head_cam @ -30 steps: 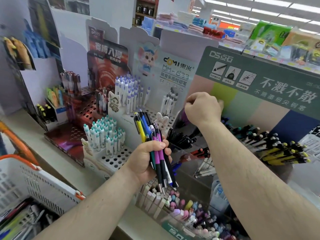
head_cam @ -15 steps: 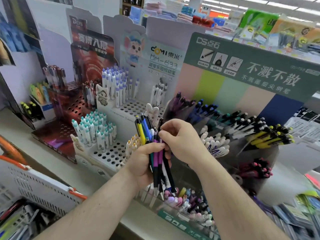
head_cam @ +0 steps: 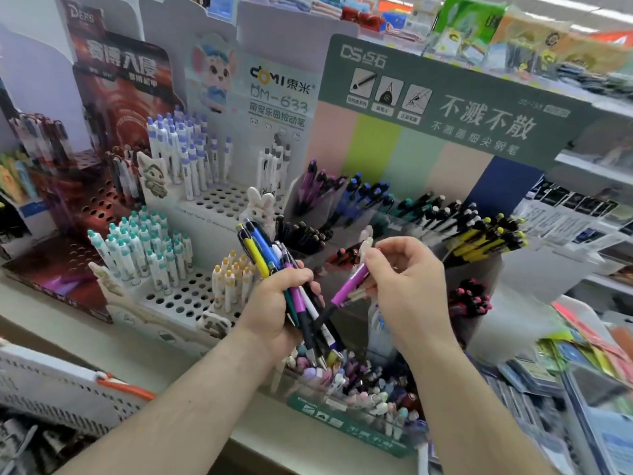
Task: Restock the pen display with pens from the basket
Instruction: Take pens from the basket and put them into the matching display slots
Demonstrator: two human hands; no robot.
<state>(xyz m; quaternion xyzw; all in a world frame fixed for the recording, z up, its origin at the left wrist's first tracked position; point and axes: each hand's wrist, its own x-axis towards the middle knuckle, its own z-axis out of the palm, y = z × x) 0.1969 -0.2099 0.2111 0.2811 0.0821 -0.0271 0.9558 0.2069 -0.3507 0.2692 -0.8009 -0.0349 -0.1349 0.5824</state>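
My left hand (head_cam: 278,305) grips a bundle of pens (head_cam: 263,248) in yellow, blue, purple, white and black, tips pointing down. Just to its right, my right hand (head_cam: 404,286) pinches a single purple pen (head_cam: 349,285), held slanted and apart from the bundle. Behind both hands stands the green pen display (head_cam: 455,108) with clear compartments sorted by colour: purple pens (head_cam: 317,181), blue, black-and-white, and yellow ones (head_cam: 486,234). The white basket (head_cam: 54,392) with orange trim sits at the lower left; pens inside it are dim.
A white perforated stand (head_cam: 191,299) to the left holds teal-capped, yellow-capped and purple-capped pens. A red perforated stand (head_cam: 85,207) sits further left. A low clear tray of pastel pens (head_cam: 359,389) lies under my hands. Packaged stationery fills the shelves at right.
My right hand came back from the display's purple compartment to the bundle, then drew one purple pen out to the right. The camera view shifted slightly left and closer.
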